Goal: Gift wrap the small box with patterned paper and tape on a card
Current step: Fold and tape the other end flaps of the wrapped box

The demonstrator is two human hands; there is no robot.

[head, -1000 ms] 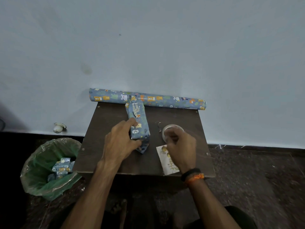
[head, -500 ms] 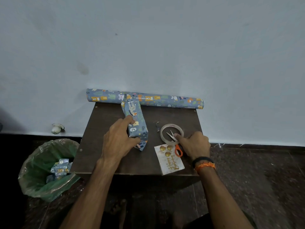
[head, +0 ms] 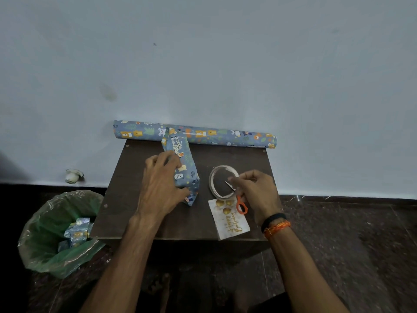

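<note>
Nearest to the camera, two bare forearms reach over the front edge of a small dark brown tabletop (head: 140,213). The right wrist carries a black band (head: 273,219) and an orange thread bracelet (head: 277,228).

At the front right of the tabletop lies a white card (head: 232,224), with three gold round shapes and gold handwriting. The writing is upside down to the camera and I cannot read it. A small pair of scissors (head: 238,198) with orange handles lies partly on the card, its blades pointing into the ring of a clear tape roll (head: 222,182). The right hand (head: 255,189) is over the scissors and the near edge of the roll; its fingers are curled, but I cannot tell if they pinch something.

To the left, the left hand (head: 161,186) grips the small box (head: 182,170), fingers and thumb curled around its left side. The box is near the middle of the tabletop and already covered with blue paper showing bears, leopards and leaves. Its near end has a loose, pointed flap of paper.

At the far edge, against the pale wall (head: 203,64), lies the roll of patterned paper (head: 196,134); the far end of the box reaches it.

On the floor at the left stands a bin with a green bag (head: 52,236), holding paper scraps.
</note>
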